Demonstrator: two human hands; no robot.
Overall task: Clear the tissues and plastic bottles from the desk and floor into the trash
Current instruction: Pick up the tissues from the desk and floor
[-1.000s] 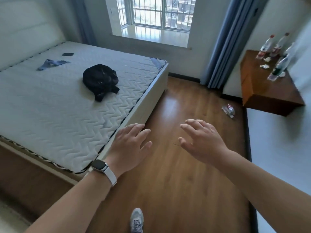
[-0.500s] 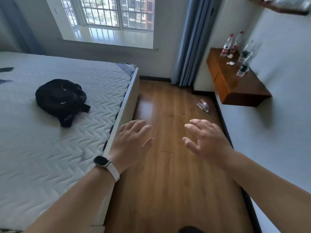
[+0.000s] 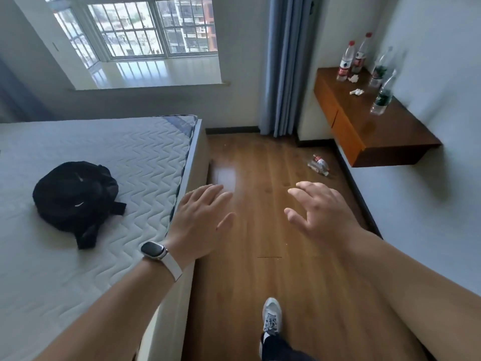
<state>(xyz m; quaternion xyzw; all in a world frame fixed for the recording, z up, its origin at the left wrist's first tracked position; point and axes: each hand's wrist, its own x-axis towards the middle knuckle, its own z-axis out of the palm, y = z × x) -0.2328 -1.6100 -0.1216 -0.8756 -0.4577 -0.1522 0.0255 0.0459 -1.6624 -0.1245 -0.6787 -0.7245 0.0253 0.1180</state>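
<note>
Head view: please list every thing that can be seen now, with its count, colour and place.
red-capped bottles: 2, clear, upright at the desk's far end
green-label bottles: at least 2, clear, upright on the desk by the wall
tissues: 2, white, crumpled on the desk
floor bottle: 1, clear, red label, lying near the desk
desk: 1, brown, orange front, on the right wall
backpack: 1, black, on the bed
bed: 1, white, left
curtain: 1, grey-blue, far wall
watch: 1, black, white strap, left wrist
shoe: 1, grey-white, on the floor
left grip: 1, bare hand, open, empty, over the bed's edge
right grip: 1, bare hand, open, empty, over the floor
</note>
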